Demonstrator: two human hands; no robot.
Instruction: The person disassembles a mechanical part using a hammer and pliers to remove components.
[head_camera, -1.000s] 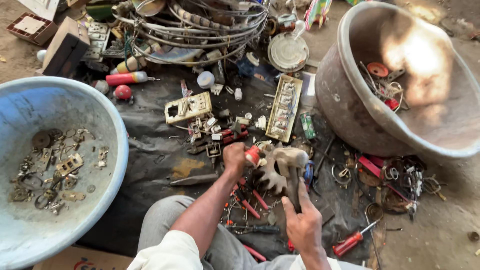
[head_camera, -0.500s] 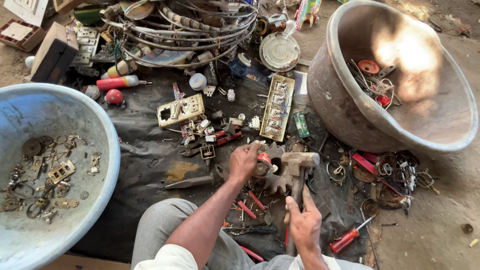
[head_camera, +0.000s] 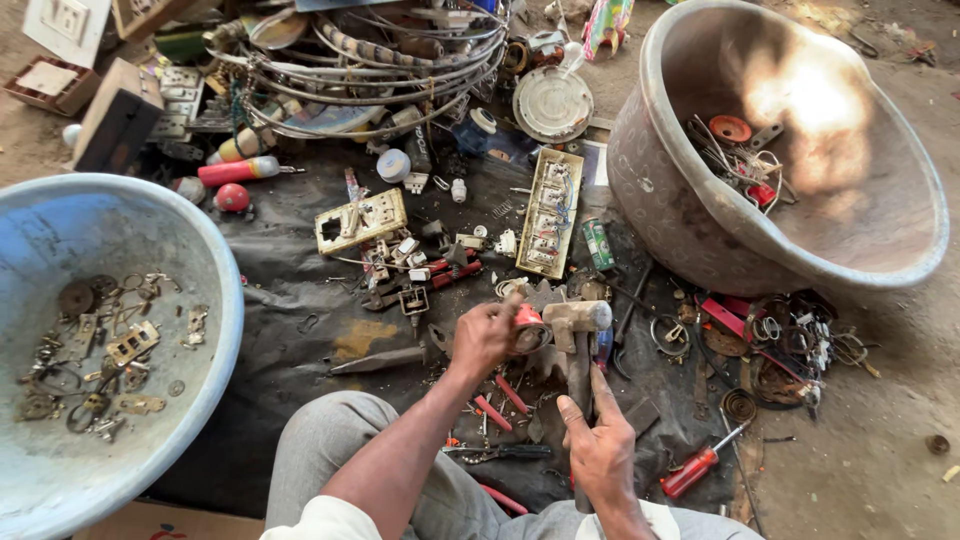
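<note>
On the dirt floor, a black sheet (head_camera: 300, 330) is covered with scrap. A small red part (head_camera: 527, 318) is pinched in the left hand (head_camera: 483, 338). The hammer (head_camera: 577, 322), gripped by the right hand (head_camera: 603, 450), has been brought down beside the part since a moment ago.

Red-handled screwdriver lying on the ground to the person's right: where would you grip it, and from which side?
Grip the red-handled screwdriver around its thick red handle, coming from above. It lies flat and slanted on the dark sheet, the thin metal shaft pointing up-right toward the scrap pile, and the handle end looks free of clutter, nearest the right hand.
</note>
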